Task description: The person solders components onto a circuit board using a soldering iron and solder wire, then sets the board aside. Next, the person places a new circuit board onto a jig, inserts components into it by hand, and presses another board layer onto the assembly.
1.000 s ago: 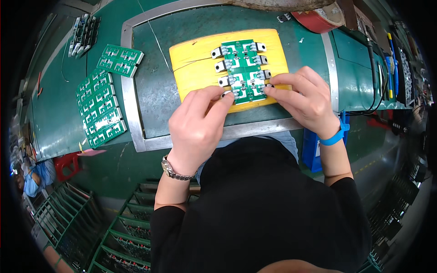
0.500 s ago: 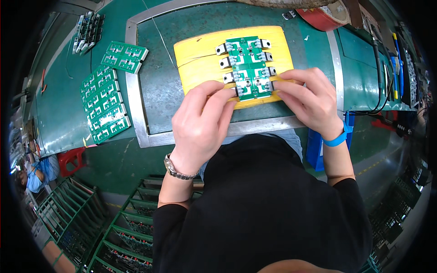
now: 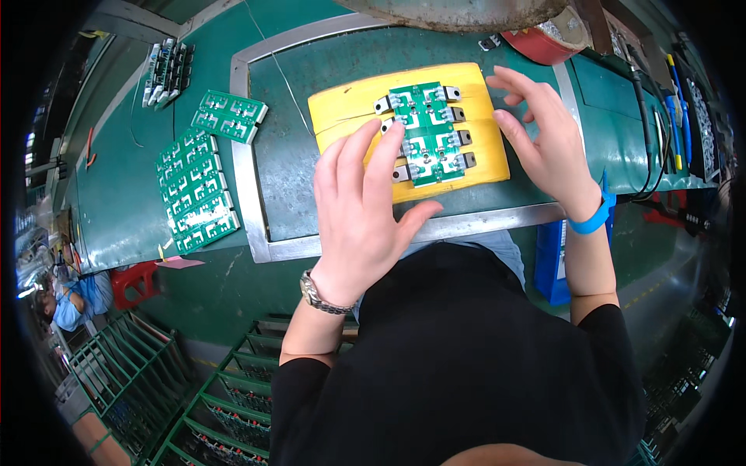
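A green circuit board (image 3: 424,136) lies on a yellow block (image 3: 342,95) in front of me. Black transistors with metal tabs (image 3: 464,161) stick out along its left and right edges. My left hand (image 3: 359,206) hovers over the board's left side, fingers apart and thumb stretched out. Its fingertips cover some of the left-hand transistors; whether they touch them I cannot tell. Off the block's right edge is my right hand (image 3: 544,136), fingers spread, nothing in it.
Several green circuit boards (image 3: 194,186) lie left of the metal frame (image 3: 247,171). Behind them stands a row of black-and-silver parts (image 3: 167,74). A red round container (image 3: 548,39) is at the back right. Green racks (image 3: 124,373) stand on the floor at lower left.
Both hands have let go of the transistors at the board's near end. My right hand has moved up and away to the right; the left has spread its fingers over the left edge.
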The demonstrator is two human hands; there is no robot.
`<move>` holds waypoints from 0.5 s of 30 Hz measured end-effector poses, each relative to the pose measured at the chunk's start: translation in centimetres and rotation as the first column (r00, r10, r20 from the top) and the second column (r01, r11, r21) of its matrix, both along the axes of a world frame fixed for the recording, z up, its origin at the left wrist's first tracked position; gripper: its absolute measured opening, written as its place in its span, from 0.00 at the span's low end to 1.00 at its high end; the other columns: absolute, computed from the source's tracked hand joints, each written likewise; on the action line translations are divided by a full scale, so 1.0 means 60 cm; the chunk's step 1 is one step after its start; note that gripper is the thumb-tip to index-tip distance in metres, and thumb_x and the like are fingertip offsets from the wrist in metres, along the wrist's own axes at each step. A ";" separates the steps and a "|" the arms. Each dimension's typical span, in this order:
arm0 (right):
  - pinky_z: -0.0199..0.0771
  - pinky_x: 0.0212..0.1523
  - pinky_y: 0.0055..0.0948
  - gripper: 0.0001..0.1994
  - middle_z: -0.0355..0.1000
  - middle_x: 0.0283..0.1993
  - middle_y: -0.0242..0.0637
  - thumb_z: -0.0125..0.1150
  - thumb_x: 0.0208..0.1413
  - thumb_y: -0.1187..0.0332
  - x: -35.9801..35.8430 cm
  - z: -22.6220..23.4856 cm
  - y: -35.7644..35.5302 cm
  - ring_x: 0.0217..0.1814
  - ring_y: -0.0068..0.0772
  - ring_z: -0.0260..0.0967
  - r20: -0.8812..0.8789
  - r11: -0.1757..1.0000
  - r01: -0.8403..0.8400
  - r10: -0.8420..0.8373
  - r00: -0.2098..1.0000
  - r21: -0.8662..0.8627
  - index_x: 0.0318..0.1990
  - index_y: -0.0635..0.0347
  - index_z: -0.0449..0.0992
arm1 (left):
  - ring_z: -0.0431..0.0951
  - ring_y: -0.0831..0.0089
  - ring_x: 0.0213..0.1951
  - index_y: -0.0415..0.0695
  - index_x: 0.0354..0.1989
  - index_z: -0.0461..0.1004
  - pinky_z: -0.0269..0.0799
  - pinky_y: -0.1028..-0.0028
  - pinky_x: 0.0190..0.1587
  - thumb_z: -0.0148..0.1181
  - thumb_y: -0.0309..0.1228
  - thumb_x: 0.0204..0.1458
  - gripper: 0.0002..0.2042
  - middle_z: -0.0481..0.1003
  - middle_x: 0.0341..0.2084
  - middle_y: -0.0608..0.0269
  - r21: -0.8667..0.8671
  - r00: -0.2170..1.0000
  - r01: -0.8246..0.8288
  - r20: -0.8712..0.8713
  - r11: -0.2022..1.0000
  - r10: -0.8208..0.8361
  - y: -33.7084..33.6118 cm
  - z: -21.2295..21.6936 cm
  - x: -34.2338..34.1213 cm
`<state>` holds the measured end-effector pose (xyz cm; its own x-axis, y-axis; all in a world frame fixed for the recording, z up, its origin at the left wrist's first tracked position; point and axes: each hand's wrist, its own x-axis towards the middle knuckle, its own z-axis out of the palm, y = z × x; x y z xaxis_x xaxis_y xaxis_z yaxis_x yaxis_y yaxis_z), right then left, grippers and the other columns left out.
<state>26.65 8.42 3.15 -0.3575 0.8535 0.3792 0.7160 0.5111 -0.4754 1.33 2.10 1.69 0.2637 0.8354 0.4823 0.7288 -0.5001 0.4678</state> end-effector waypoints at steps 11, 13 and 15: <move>0.61 0.69 0.41 0.44 0.64 0.64 0.55 0.75 0.45 0.64 0.009 0.009 0.067 0.69 0.54 0.59 0.209 0.960 -0.218 0.253 0.945 -0.176 0.69 0.65 0.58 | 0.63 0.50 0.65 0.41 0.73 0.49 0.49 0.45 0.71 0.80 0.45 0.30 0.60 0.65 0.61 0.44 -0.253 0.904 0.285 -0.250 0.925 -0.347 0.109 0.037 -0.006; 0.58 0.71 0.42 0.46 0.65 0.64 0.54 0.77 0.43 0.61 0.011 0.009 0.074 0.70 0.54 0.57 0.201 0.940 -0.236 0.288 0.936 -0.248 0.69 0.67 0.59 | 0.63 0.50 0.64 0.40 0.73 0.50 0.49 0.45 0.71 0.80 0.45 0.30 0.59 0.66 0.60 0.45 -0.254 0.901 0.296 -0.247 0.921 -0.357 0.117 0.035 -0.005; 0.59 0.70 0.41 0.47 0.64 0.65 0.52 0.79 0.40 0.63 0.006 0.016 0.079 0.70 0.53 0.57 0.228 0.940 -0.202 0.268 0.936 -0.277 0.69 0.65 0.60 | 0.64 0.51 0.64 0.40 0.73 0.50 0.48 0.45 0.71 0.80 0.45 0.30 0.59 0.66 0.59 0.45 -0.260 0.901 0.294 -0.245 0.920 -0.357 0.116 0.035 -0.005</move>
<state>27.01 13.18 4.13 -0.6162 0.7867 0.0365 0.7041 0.5711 -0.4221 1.01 9.07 3.79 0.6363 0.7528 0.1684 0.6589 -0.6439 0.3889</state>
